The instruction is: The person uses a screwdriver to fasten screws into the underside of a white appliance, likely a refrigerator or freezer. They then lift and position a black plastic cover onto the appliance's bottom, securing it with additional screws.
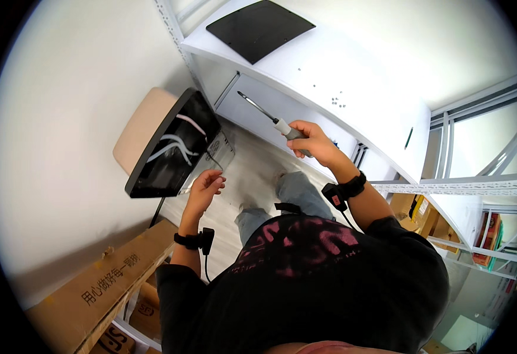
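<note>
My right hand [310, 143] is closed around the grey-and-white handle of a screwdriver [282, 125], whose metal shaft points up and to the left. Bent loosely, with a gap between thumb and fingers, my left hand [207, 189] appears to hold nothing. It is nearest to a tan-shelled housing [146, 127] with a black rim, tilted against the wall. Pale tubes or cables [175, 147] show inside its dark, glossy interior. A thin dark cord [214, 160] hangs between the housing and my left fingers. Several small screws [338, 101] lie scattered on the white shelf [364, 76].
A flat black panel [261, 29] rests at the shelf's far left. One thin dark green strip [409, 137] lies near its right end. Cardboard boxes [111, 283] stand at the lower left. White metal racks [459, 189] with stored items are to the right.
</note>
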The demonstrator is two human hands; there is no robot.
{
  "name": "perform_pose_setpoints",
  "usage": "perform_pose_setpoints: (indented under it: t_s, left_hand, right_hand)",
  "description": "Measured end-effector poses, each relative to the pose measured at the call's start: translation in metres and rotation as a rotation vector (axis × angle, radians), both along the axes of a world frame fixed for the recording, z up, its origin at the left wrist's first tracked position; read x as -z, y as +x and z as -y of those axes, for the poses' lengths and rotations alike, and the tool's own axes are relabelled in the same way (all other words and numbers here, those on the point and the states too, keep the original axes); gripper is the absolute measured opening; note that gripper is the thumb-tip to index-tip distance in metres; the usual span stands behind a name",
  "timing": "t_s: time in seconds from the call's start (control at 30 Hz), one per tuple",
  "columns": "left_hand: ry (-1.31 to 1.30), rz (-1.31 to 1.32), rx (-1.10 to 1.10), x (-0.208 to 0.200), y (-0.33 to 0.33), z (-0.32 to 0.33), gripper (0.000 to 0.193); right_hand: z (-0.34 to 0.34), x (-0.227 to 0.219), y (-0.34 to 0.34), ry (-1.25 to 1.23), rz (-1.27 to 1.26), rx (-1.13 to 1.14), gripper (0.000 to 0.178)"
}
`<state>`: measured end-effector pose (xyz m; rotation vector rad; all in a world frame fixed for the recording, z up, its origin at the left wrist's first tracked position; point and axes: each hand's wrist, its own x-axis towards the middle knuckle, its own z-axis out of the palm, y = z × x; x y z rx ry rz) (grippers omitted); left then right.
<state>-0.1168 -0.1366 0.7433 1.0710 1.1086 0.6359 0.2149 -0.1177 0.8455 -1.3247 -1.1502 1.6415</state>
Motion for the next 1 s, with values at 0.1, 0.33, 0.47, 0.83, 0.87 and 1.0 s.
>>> perform_pose_setpoints:
  t_s: [0.1,0.33,0.47,0.83,0.87,1.0]
  left_hand:
    - [0.054,0.069,0.011,-0.014,0.040,-0.044,0.023]
    - [-0.052,0.231,-0.243,-0.036,0.143,-0.183,0.031]
    - [-0.095,0.154,-0.531,-0.020,0.186,-0.263,0.049]
    - [-0.106,-0.094,-0.625,0.010,0.226,-0.302,0.051]
    - [-0.102,-0.093,-0.618,0.011,0.225,-0.302,0.048]
    - [-0.076,-0.086,-0.574,0.013,0.218,-0.298,0.038]
  right_hand:
    - [-0.025,-0.011,0.030,0.025,-0.017,0.048,0.021]
    - [-0.123,-0.009,0.073,0.003,-0.093,0.140,0.021]
    - [-0.165,0.006,0.077,-0.065,-0.147,0.168,0.018]
    - [-0.205,0.031,0.075,-0.197,-0.156,0.270,0.012]
    - [-0.206,0.034,0.076,-0.202,-0.177,0.265,0.012]
    - [-0.215,0.047,0.078,-0.222,-0.280,0.292,0.013]
